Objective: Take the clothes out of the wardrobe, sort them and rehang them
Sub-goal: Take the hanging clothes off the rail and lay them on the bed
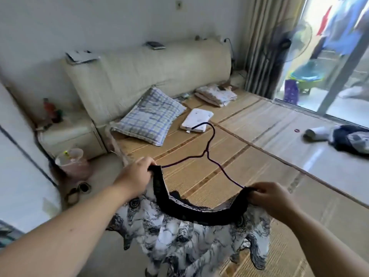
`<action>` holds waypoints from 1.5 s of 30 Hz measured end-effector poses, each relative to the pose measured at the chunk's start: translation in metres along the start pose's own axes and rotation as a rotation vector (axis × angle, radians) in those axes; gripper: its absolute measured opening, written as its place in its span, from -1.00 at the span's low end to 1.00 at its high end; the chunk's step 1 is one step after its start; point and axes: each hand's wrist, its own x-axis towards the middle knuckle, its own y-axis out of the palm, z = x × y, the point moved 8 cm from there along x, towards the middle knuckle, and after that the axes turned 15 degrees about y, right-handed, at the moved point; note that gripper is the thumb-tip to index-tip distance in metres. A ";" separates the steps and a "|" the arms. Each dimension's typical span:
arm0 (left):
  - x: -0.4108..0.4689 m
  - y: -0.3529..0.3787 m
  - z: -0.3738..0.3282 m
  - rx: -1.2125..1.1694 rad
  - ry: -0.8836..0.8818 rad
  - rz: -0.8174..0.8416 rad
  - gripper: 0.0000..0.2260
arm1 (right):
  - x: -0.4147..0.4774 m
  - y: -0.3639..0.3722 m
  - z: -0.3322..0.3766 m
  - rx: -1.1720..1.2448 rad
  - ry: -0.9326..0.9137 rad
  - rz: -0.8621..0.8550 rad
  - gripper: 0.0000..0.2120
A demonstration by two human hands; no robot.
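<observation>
A white garment (185, 240) with a dark ink-like print and a black lace neckline (191, 213) hangs in front of me over the bed's bamboo mat (259, 124). A thin dark purple wire hanger (207, 156) sits in it, hook pointing away from me. My left hand (135, 176) grips the left shoulder of the neckline at the hanger's end. My right hand (269, 198) pinches the right shoulder over the other end. The wardrobe is out of view.
On the mat lie a checked pillow (149, 116), a folded white item (196, 119), folded bedding (215, 94) and, far right, a dark clothes pile (351, 140). A padded headboard (147, 76) stands behind. A nightstand (69, 134) and bin (71, 162) are left. A glass door (327, 56) is right.
</observation>
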 end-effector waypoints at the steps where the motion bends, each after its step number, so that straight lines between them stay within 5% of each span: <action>1: 0.013 0.030 -0.019 -0.016 0.013 0.061 -0.80 | 0.000 -0.013 -0.031 0.021 0.045 -0.008 -0.91; 15: 0.127 0.325 -0.251 -0.134 0.170 0.460 -0.87 | 0.050 -0.124 -0.347 0.059 0.507 -0.102 -0.91; 30: 0.177 0.506 -0.254 0.139 0.064 0.637 -0.84 | 0.178 0.002 -0.499 -0.040 0.808 0.086 -0.79; 33: 0.182 0.519 -0.246 0.168 0.080 0.539 -0.60 | 0.193 0.016 -0.505 0.067 0.818 0.060 -0.55; 37: 0.172 0.513 -0.242 0.116 0.111 0.571 -0.44 | 0.207 0.034 -0.462 -0.053 0.609 0.148 -0.34; 45: 0.135 0.354 -0.239 0.067 0.183 0.437 -0.48 | 0.185 0.024 -0.218 -0.234 -0.051 0.134 -0.34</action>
